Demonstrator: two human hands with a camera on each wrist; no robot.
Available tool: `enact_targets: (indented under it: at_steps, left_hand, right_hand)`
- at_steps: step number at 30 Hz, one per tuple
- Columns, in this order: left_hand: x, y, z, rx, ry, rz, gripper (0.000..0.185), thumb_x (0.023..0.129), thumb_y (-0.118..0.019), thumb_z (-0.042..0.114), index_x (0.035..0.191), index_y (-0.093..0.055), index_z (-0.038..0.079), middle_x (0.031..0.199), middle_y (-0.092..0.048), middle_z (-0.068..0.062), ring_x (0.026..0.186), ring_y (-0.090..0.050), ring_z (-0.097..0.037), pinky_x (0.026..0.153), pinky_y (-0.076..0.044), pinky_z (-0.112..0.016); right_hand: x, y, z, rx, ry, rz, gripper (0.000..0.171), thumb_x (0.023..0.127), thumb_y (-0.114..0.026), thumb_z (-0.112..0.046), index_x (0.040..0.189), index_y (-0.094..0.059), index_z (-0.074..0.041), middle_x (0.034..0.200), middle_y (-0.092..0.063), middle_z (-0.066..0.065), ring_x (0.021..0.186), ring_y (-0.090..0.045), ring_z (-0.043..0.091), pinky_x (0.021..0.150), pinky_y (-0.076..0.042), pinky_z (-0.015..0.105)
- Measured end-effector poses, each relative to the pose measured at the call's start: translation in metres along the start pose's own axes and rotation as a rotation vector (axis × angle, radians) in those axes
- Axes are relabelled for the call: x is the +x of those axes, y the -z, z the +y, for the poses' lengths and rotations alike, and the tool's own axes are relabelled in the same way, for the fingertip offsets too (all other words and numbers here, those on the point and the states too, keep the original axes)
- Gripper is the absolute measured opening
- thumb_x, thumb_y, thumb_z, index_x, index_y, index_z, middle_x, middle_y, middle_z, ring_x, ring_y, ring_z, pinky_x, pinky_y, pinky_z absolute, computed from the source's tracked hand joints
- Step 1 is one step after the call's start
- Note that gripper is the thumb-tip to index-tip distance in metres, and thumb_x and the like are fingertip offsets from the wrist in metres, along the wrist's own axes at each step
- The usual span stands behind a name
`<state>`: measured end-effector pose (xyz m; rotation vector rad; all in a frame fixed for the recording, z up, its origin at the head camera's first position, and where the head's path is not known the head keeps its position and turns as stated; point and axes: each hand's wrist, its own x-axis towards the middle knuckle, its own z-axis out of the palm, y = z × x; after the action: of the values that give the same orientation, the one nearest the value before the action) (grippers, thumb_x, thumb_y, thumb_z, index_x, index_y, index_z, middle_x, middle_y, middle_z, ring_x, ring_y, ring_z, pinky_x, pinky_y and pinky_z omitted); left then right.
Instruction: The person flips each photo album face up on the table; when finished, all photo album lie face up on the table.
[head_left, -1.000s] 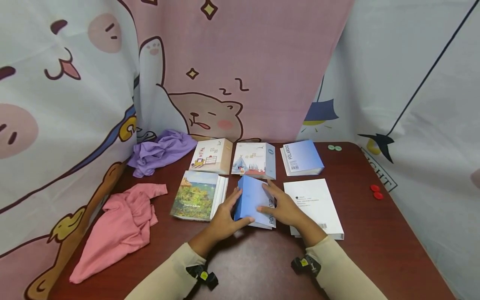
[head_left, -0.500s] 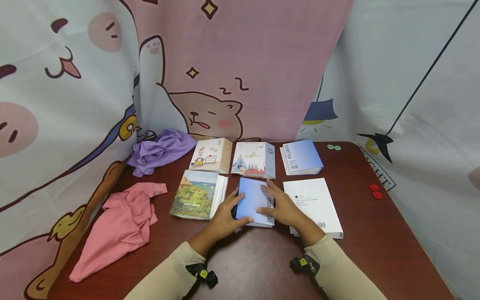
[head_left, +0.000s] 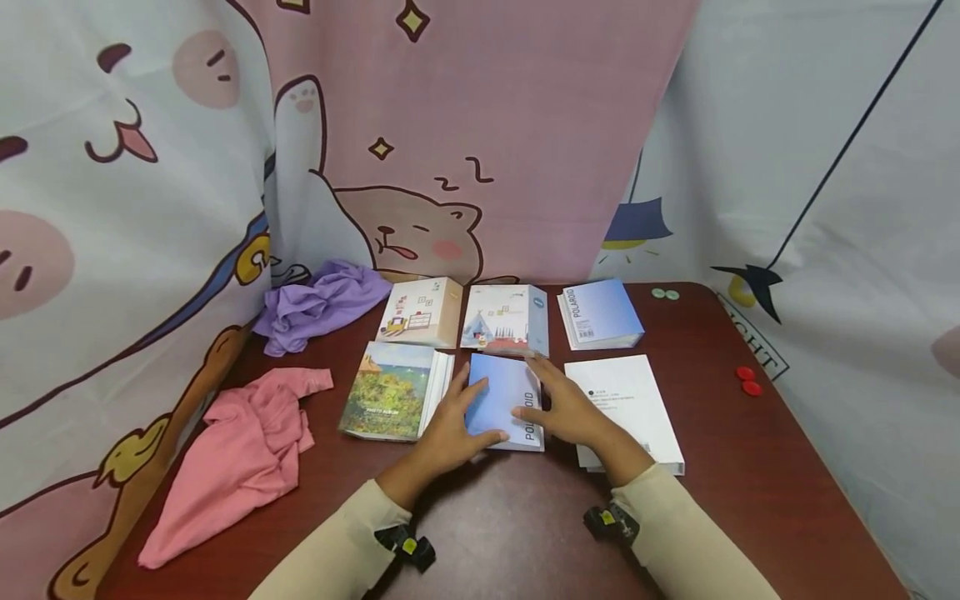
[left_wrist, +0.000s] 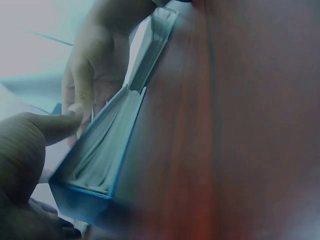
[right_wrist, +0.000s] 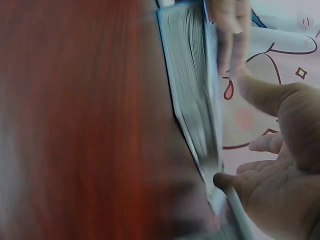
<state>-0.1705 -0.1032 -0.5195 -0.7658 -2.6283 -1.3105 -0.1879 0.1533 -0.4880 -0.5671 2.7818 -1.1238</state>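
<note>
A blue photo album marked POLAROID lies flat on the table between both hands in the head view. My left hand rests at its left side, fingers spread along the spine and thumb over the lower cover. From the right, my right hand reaches over the album, thumb above the cover and fingertips at the far right corner. The left wrist view shows the album's page edges with the left thumb at the cover's edge. In the right wrist view, the album stands beside the spread right fingers.
Left of the blue album is a landscape photo album; right of it, a white album. Behind are two illustrated albums and another blue album. Pink cloth, purple cloth, red discs and green discs lie around.
The blue album, tilted with its spine showing a second ago, has come down flat and shifted slightly left. The fingers of both hands have loosened around it.
</note>
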Motion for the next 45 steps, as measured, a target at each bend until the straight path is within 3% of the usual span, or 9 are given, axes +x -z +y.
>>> enact_targets:
  at_steps: [3, 5, 8, 11, 17, 24, 34, 40, 45]
  left_hand:
    - [0.006, 0.003, 0.011, 0.042, 0.005, 0.01, 0.096, 0.089, -0.089, 0.056, 0.162, -0.052, 0.007, 0.178, -0.023, -0.031, 0.162, -0.033, -0.054, 0.119, -0.047, -0.066]
    - [0.012, 0.005, 0.026, 0.057, 0.016, -0.011, 0.098, 0.085, -0.093, 0.051, 0.162, -0.052, 0.006, 0.179, -0.021, -0.029, 0.163, -0.029, -0.054, 0.119, -0.044, -0.072]
    - [0.016, 0.001, 0.038, 0.128, -0.017, -0.026, 0.098, 0.084, -0.093, 0.052, 0.161, -0.052, 0.008, 0.18, -0.021, -0.027, 0.163, -0.03, -0.054, 0.117, -0.044, -0.075]
    - [0.021, -0.009, 0.047, 0.198, -0.053, -0.029, 0.096, 0.083, -0.094, 0.051, 0.159, -0.054, 0.007, 0.178, -0.026, -0.029, 0.162, -0.031, -0.055, 0.119, -0.04, -0.078]
    - [0.029, -0.026, 0.07, 0.266, -0.036, -0.084, 0.099, 0.084, -0.093, 0.054, 0.162, -0.052, 0.01, 0.179, -0.025, -0.025, 0.167, -0.023, -0.05, 0.129, -0.026, -0.076]
    - [0.037, -0.047, 0.091, 0.298, -0.06, -0.172, 0.098, 0.085, -0.091, 0.056, 0.164, -0.05, 0.014, 0.18, -0.025, -0.021, 0.169, -0.026, -0.041, 0.131, -0.029, -0.071]
    - [0.045, -0.082, 0.106, 0.299, -0.12, -0.274, 0.098, 0.087, -0.087, 0.061, 0.165, -0.049, 0.016, 0.179, -0.028, -0.021, 0.167, -0.03, -0.043, 0.131, -0.035, -0.063]
    - [0.048, -0.105, 0.117, 0.275, -0.097, -0.308, 0.098, 0.086, -0.088, 0.062, 0.166, -0.048, 0.022, 0.181, -0.028, -0.015, 0.168, -0.03, -0.037, 0.134, -0.036, -0.046]
    - [0.046, -0.124, 0.121, 0.311, -0.097, -0.326, 0.098, 0.085, -0.086, 0.065, 0.166, -0.047, 0.026, 0.18, -0.03, -0.011, 0.169, -0.029, -0.035, 0.134, -0.035, -0.041]
  right_hand:
    - [-0.005, 0.012, 0.002, -0.015, 0.014, 0.032, 0.096, 0.097, -0.084, -0.036, 0.171, -0.032, -0.001, 0.179, -0.023, 0.03, 0.163, -0.029, 0.055, 0.126, -0.032, 0.075]
    - [-0.01, 0.022, 0.005, -0.02, 0.008, 0.052, 0.095, 0.097, -0.084, -0.036, 0.17, -0.033, -0.001, 0.18, -0.022, 0.029, 0.164, -0.028, 0.054, 0.127, -0.031, 0.075]
    - [-0.018, 0.037, 0.009, -0.022, -0.012, 0.072, 0.094, 0.097, -0.084, -0.036, 0.17, -0.035, -0.001, 0.18, -0.021, 0.027, 0.164, -0.027, 0.054, 0.127, -0.03, 0.075]
    - [-0.027, 0.053, 0.016, -0.029, -0.033, 0.093, 0.093, 0.097, -0.084, -0.039, 0.169, -0.038, -0.003, 0.18, -0.022, 0.028, 0.163, -0.028, 0.055, 0.126, -0.029, 0.077]
    - [-0.044, 0.081, 0.035, -0.063, -0.072, 0.138, 0.088, 0.096, -0.085, -0.037, 0.166, -0.044, -0.003, 0.179, -0.027, 0.026, 0.164, -0.026, 0.056, 0.124, -0.027, 0.08]
    - [-0.055, 0.107, 0.058, -0.037, -0.121, 0.149, 0.086, 0.097, -0.084, -0.028, 0.167, -0.04, -0.002, 0.179, -0.025, 0.028, 0.168, -0.016, 0.052, 0.126, -0.023, 0.079]
    - [-0.06, 0.122, 0.106, 0.042, -0.214, 0.081, 0.086, 0.104, -0.075, -0.033, 0.172, -0.03, -0.005, 0.176, -0.03, 0.03, 0.161, -0.026, 0.061, 0.121, -0.029, 0.083]
    - [-0.064, 0.126, 0.13, 0.188, -0.209, 0.055, 0.082, 0.108, -0.071, -0.034, 0.173, -0.029, -0.007, 0.176, -0.033, 0.028, 0.16, -0.031, 0.058, 0.12, -0.033, 0.08]
    - [-0.068, 0.123, 0.141, 0.231, -0.193, 0.041, 0.078, 0.11, -0.068, -0.034, 0.173, -0.03, -0.007, 0.174, -0.036, 0.028, 0.157, -0.037, 0.057, 0.12, -0.037, 0.077]
